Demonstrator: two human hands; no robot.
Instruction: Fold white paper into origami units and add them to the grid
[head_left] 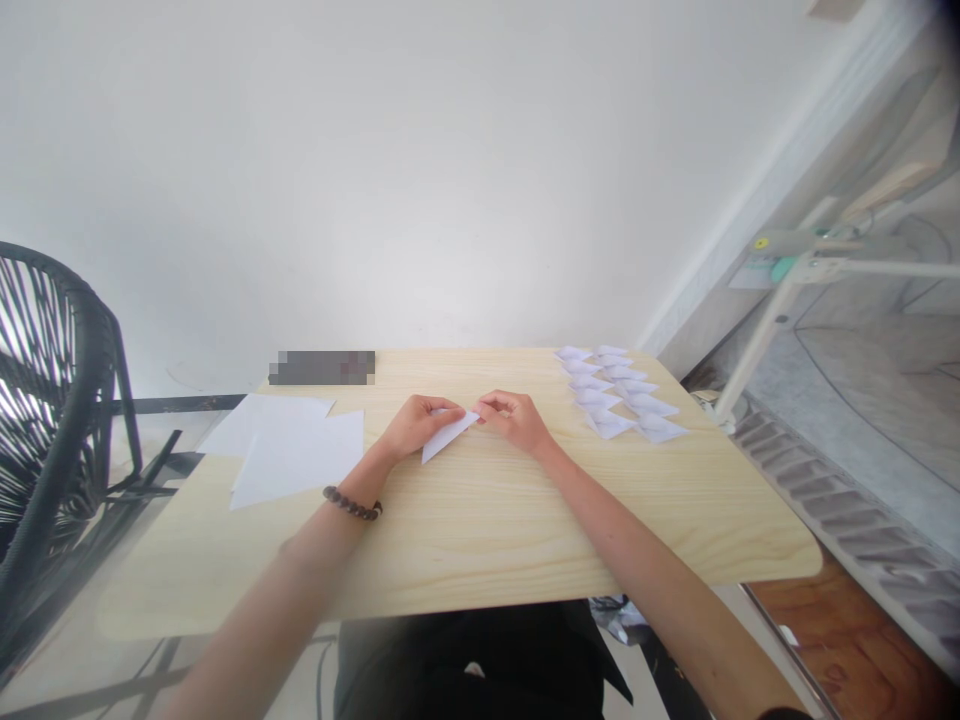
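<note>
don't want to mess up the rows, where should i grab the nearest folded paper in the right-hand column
Probably pinch the pointed right tip of that folded paper, coming in from the right: the tip points away from the other folded papers, which lie on its left and behind it.

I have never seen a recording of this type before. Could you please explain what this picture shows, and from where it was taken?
There is no machine here: a person works with two bare hands. The single picture comes from a camera worn on the person's head, looking forward and down, so the forearms reach in from the bottom edge.

The left hand and right hand together hold a folded white paper above the wooden table. Flat white sheets lie at the left; small folded pieces stand in two columns at the right. The dark patch at the back is pixelated, so I cannot say what it is.
</note>
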